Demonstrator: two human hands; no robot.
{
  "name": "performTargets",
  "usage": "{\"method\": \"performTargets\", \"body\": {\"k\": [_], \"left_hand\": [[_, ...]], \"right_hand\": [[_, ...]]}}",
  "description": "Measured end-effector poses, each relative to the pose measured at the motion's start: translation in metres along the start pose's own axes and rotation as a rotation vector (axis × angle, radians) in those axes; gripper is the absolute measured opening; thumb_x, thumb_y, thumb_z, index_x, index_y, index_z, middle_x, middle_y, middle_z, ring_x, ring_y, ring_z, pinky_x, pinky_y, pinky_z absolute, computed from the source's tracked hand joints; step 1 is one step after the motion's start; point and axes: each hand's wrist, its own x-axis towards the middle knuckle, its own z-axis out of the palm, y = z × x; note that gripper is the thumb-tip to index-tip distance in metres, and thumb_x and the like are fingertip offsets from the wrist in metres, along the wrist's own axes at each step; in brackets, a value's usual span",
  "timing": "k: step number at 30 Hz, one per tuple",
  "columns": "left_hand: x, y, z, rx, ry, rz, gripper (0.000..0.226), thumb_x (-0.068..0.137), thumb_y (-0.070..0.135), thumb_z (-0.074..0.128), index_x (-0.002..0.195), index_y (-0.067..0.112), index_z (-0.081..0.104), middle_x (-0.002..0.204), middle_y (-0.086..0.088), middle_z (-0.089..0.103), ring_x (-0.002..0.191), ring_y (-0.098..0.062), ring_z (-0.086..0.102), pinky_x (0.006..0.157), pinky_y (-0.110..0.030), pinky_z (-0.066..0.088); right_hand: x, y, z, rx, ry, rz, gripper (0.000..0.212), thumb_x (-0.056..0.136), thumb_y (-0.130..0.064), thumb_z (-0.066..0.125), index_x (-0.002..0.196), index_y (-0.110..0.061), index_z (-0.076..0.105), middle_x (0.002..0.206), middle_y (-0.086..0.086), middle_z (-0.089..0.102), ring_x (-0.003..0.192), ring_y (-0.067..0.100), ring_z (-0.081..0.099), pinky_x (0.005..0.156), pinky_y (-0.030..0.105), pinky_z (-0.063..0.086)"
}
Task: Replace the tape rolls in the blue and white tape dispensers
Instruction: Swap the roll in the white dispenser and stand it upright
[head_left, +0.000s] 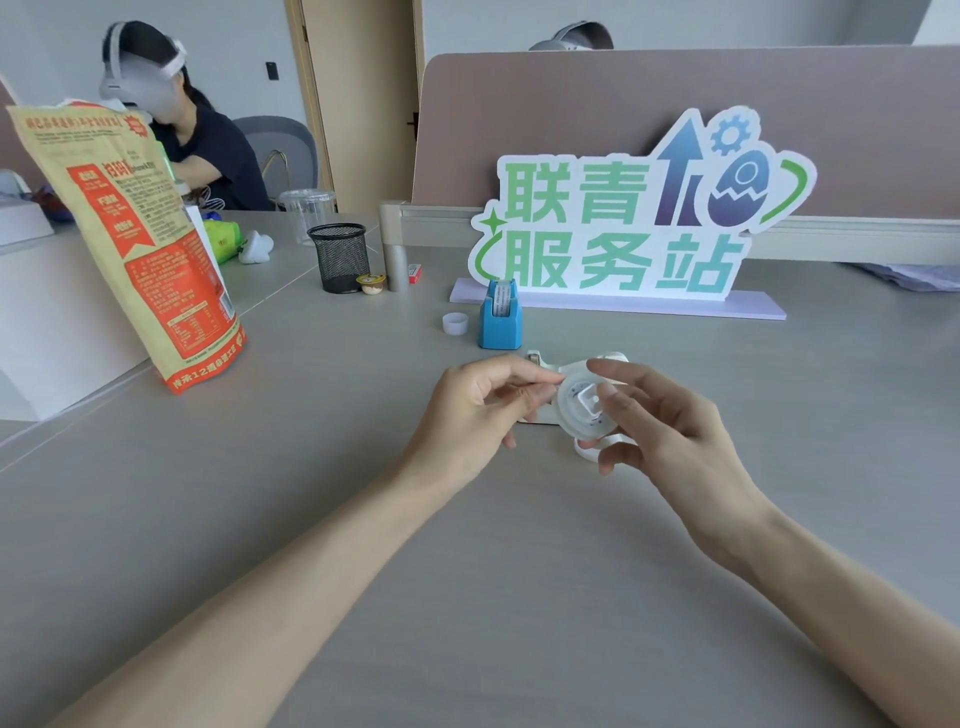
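snack bag (140, 249) upright left | mesh pen cup (340, 257) | green-lettered sign (623, 218) behind

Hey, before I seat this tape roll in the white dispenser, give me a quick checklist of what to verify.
1. Grip: the right hand holds the clear tape roll with its white core: ok.
2. Tape end: the left hand pinches at the roll's edge; whether the end is free: cannot tell.
3. Reach: the white plastic tape dispenser lies on the grey table just behind both hands: ok.
4. Dispenser slot empty: cannot tell, the hands hide it.
5. Clearance: the blue plastic tape dispenser stands upright, apart from the hands: ok.
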Motion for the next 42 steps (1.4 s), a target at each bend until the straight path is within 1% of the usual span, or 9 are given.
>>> {"method": "performTargets", "body": {"k": [5,11,14,17,20,24,27,31,42], "left_hand": [[-0.004,0.002,0.003,0.211,0.033,0.124,0.011,0.092,0.015,0.060,0.086,0.023,0.065,0.069,0.026,0.062,0.069,0.004,0.055,0.061,-0.006,0.039],[-0.004,0.000,0.005,0.302,0.048,0.180,0.008,0.096,0.017,0.052,0.091,0.018,0.057,0.071,0.020,0.059,0.074,0.003,0.054,0.066,-0.009,0.038],[-0.003,-0.002,0.005,0.288,0.056,0.186,0.009,0.098,0.014,0.047,0.092,0.017,0.053,0.071,0.021,0.060,0.070,-0.002,0.055,0.066,-0.008,0.039],[-0.001,-0.004,0.005,0.224,0.070,0.165,0.012,0.099,0.011,0.043,0.091,0.017,0.051,0.075,0.015,0.061,0.070,-0.016,0.054,0.060,-0.013,0.039],[0.005,-0.004,0.007,0.124,0.071,0.136,0.010,0.096,0.016,0.045,0.091,0.019,0.053,0.076,0.008,0.063,0.071,-0.015,0.057,0.061,-0.021,0.043],[0.014,0.004,0.012,-0.029,0.078,0.083,0.013,0.092,0.020,0.049,0.090,0.011,0.059,0.080,0.004,0.071,0.072,-0.016,0.063,0.054,-0.033,0.042],[0.020,0.009,0.014,-0.055,0.118,0.086,0.018,0.093,0.020,0.049,0.085,0.012,0.062,0.080,0.002,0.073,0.068,-0.019,0.061,0.048,-0.028,0.039],[0.031,0.010,0.020,-0.053,0.180,0.042,0.013,0.090,0.015,0.062,0.085,0.003,0.064,0.076,-0.001,0.070,0.060,-0.004,0.058,0.049,-0.014,0.040],[0.054,-0.012,0.030,0.422,0.162,0.024,0.014,0.089,0.030,0.058,0.102,0.032,0.056,0.088,0.015,0.069,0.060,-0.009,0.051,0.074,-0.041,0.052]], "right_hand": [[-0.001,-0.001,0.002,0.024,0.029,-0.016,0.018,0.095,-0.016,0.056,0.111,-0.013,0.066,0.091,0.003,0.070,0.065,0.019,0.065,0.056,0.026,0.051],[-0.002,-0.003,0.003,0.034,0.023,-0.033,0.029,0.084,-0.019,0.069,0.112,-0.013,0.065,0.091,-0.005,0.069,0.074,0.015,0.066,0.069,0.034,0.058],[0.000,-0.002,0.000,0.010,0.054,-0.047,0.038,0.077,-0.024,0.074,0.113,-0.019,0.064,0.098,-0.006,0.070,0.076,0.014,0.068,0.067,0.024,0.057],[0.005,-0.002,-0.008,-0.152,0.090,-0.154,0.031,0.084,-0.014,0.072,0.110,-0.027,0.063,0.096,-0.017,0.072,0.086,0.005,0.068,0.070,0.017,0.053],[0.009,-0.002,-0.011,-0.352,0.130,-0.287,0.030,0.088,-0.010,0.067,0.106,-0.033,0.061,0.094,-0.031,0.068,0.095,-0.001,0.062,0.079,0.016,0.052],[0.017,0.001,-0.014,-0.506,0.168,-0.450,0.029,0.091,-0.006,0.061,0.110,-0.027,0.061,0.108,-0.017,0.064,0.103,0.003,0.058,0.085,0.025,0.051],[0.022,0.002,-0.017,-0.635,0.172,-0.581,0.029,0.092,-0.003,0.060,0.116,-0.017,0.062,0.113,-0.009,0.061,0.097,0.006,0.057,0.084,0.026,0.050],[0.031,0.003,-0.025,-0.717,0.175,-0.706,0.030,0.091,0.001,0.058,0.119,-0.009,0.061,0.116,0.001,0.061,0.096,0.010,0.057,0.082,0.024,0.048],[0.060,0.019,-0.042,-0.736,0.142,-0.660,0.023,0.092,0.000,0.059,0.111,-0.011,0.065,0.112,-0.008,0.059,0.095,0.010,0.058,0.083,0.027,0.051]]}}
